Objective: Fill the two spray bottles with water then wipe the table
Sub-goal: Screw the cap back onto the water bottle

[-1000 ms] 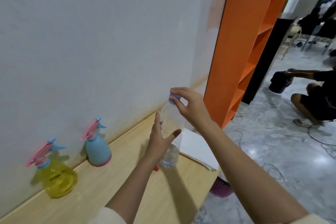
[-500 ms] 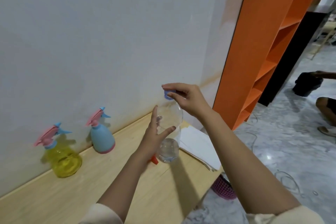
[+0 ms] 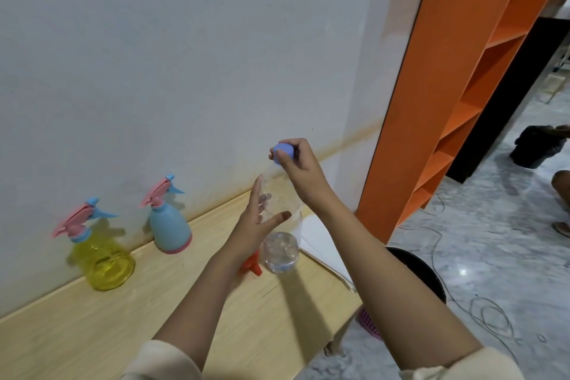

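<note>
A clear plastic water bottle (image 3: pixel 281 251) stands on the wooden table (image 3: pixel 160 302), with a little water at its bottom. My right hand (image 3: pixel 300 170) pinches its blue cap (image 3: pixel 284 153) at the top. My left hand (image 3: pixel 257 225) is against the bottle's side, thumb in front and fingers behind the clear wall. A yellow spray bottle (image 3: pixel 103 256) with a pink and blue trigger head stands at the left by the wall. A light blue spray bottle (image 3: pixel 169 225) with a pink base stands to its right.
A small orange object (image 3: pixel 253 265) lies beside the water bottle. White paper sheets (image 3: pixel 324 250) lie at the table's right end. An orange shelf unit (image 3: pixel 456 95) stands to the right. A dark bin (image 3: pixel 422 271) and a purple basket (image 3: pixel 368 322) sit on the marble floor. A person crouches at far right.
The view has shifted a little nearer the table. My right hand has turned on the blue cap, which now shows more. My left hand stays against the bottle.
</note>
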`<act>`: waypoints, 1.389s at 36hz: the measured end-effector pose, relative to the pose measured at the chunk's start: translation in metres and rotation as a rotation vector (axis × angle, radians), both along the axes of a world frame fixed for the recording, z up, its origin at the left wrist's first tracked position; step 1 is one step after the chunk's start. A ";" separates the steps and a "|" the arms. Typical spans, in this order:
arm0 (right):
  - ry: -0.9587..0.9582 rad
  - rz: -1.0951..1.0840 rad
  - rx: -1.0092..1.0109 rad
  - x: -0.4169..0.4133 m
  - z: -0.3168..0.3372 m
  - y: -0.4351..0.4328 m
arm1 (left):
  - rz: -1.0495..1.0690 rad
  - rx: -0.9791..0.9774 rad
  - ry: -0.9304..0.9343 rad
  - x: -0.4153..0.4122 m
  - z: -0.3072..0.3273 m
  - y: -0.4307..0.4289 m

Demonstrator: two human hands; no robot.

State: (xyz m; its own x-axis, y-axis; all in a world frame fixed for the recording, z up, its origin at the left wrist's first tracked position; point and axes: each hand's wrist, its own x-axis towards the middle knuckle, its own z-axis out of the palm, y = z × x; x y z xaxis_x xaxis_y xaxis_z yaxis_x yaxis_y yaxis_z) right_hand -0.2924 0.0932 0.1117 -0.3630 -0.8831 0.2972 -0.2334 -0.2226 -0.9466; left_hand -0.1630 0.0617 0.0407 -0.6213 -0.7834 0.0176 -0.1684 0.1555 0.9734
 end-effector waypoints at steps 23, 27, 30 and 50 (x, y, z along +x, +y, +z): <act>-0.050 -0.074 -0.121 0.006 -0.003 -0.009 | -0.008 0.017 -0.001 0.002 -0.004 -0.016; -0.021 -0.049 -0.112 0.006 -0.003 -0.009 | -0.002 0.016 0.003 0.002 -0.003 -0.015; -0.042 0.066 -0.065 0.002 -0.005 -0.007 | -0.002 0.007 -0.004 0.003 -0.004 -0.015; -0.042 0.047 -0.096 -0.001 -0.005 -0.007 | 0.029 -0.003 -0.004 0.001 -0.006 -0.009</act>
